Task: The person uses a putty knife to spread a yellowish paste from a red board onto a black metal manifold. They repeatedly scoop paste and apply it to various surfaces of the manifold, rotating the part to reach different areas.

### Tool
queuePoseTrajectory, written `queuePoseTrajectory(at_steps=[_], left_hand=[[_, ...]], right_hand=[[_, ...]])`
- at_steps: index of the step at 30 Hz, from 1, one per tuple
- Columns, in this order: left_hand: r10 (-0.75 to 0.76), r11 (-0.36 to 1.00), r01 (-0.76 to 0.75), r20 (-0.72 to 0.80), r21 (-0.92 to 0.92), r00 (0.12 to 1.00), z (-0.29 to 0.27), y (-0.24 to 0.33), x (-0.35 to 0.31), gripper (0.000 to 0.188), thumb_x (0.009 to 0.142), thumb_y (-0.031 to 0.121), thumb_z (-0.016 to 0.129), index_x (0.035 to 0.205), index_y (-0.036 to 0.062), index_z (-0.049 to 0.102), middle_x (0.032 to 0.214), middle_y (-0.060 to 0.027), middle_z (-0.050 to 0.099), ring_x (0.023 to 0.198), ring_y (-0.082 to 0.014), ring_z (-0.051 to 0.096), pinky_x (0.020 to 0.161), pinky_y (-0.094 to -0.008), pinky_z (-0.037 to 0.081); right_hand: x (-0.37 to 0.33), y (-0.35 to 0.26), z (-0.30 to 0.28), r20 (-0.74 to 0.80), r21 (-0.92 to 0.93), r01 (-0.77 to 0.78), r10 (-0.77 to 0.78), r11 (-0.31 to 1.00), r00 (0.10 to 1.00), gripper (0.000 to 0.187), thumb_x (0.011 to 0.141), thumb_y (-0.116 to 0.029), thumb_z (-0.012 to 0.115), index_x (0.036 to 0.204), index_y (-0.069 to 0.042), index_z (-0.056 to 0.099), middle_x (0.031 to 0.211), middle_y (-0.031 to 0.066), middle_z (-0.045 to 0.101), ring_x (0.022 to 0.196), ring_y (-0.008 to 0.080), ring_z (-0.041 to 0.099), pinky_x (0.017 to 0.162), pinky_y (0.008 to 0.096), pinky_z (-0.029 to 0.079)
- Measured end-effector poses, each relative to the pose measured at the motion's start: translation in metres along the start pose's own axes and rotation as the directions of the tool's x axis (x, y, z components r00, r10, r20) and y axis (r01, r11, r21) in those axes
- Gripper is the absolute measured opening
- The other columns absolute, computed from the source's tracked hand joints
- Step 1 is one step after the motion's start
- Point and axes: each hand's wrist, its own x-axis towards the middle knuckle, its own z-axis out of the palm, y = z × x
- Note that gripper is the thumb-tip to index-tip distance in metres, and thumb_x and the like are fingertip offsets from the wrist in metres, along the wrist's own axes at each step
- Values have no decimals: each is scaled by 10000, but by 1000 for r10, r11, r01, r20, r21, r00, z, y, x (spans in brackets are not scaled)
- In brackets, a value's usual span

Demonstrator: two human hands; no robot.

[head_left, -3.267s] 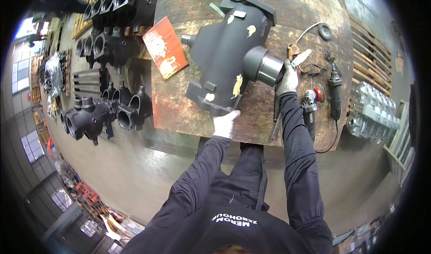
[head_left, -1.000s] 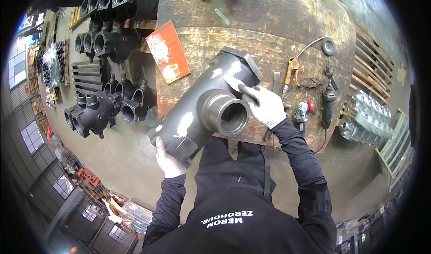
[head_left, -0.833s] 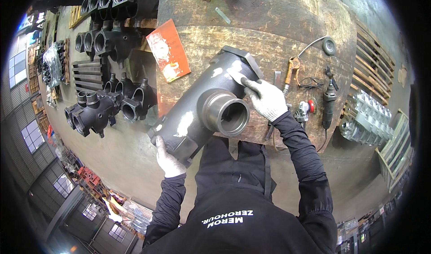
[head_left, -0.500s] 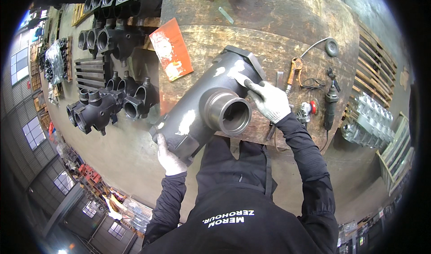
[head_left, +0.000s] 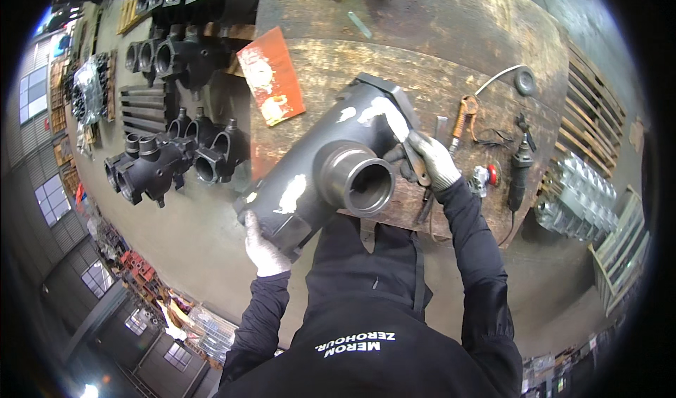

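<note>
A large black cylindrical metal casting (head_left: 310, 148) lies slantwise on the wooden workbench, its round machined spout (head_left: 372, 185) facing me. Pale filler patches (head_left: 291, 194) mark its surface, with a wider smear near the far flange. My left hand (head_left: 266, 250), in a white glove, grips the casting's near-left end, thumb on top and its other fingers mostly hidden. In my gloved right hand (head_left: 436, 162) is a putty knife (head_left: 418, 169), held by its dark handle. Whitish filler coats the blade, which lies against or just above the casting near the far flange; contact is unclear.
An orange sheet (head_left: 273, 78) with filler lies left of the casting. On the bench's right are an orange-handled tool (head_left: 463, 116), a small grinder with a red disc (head_left: 483, 178) and a black power tool (head_left: 521, 169). Black castings (head_left: 151, 162) stand beyond the left edge.
My right hand has turned and shifted slightly right and down, so the putty knife's handle now shows. The filler smear near the far flange looks changed. My left hand stays on the casting.
</note>
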Motion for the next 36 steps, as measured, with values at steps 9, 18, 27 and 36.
queuePoseTrajectory(at_steps=[9,18,27,36], left_hand=[[-79,997,77,-102,-29,992,-1,-1,-2,567,1046,486,611,1426,66,577,1322,-107,673,1092,-301,703,897,-488,602],[-21,1000,20,-95,-9,995,-4,-5,-3,551,1070,444,585,1451,47,555,1359,-111,654,1119,-296,692,936,-481,590],[-54,997,50,-93,-51,994,-5,-8,-3,548,1072,451,573,1426,33,566,1325,-116,662,1107,-290,696,921,-474,597],[-99,994,104,-130,31,987,-16,-9,-1,487,1049,434,616,1212,-21,680,1043,-108,734,891,-239,740,780,-403,617]], right_hand=[[4,9,-18,-36,-32,-125,124,992,992,363,1111,-315,491,1209,19,593,917,194,759,534,150,610,442,255,460],[14,0,-15,14,-49,-38,39,998,999,341,1118,-290,493,1202,18,610,852,155,734,483,136,573,439,270,458],[-1,22,-9,75,-960,235,-667,154,742,366,995,-274,702,1356,-214,714,937,156,735,753,285,712,653,371,557],[-20,21,-1,17,-999,-14,-631,-45,776,366,935,-226,737,1299,-261,738,992,124,695,840,328,710,746,422,573]])
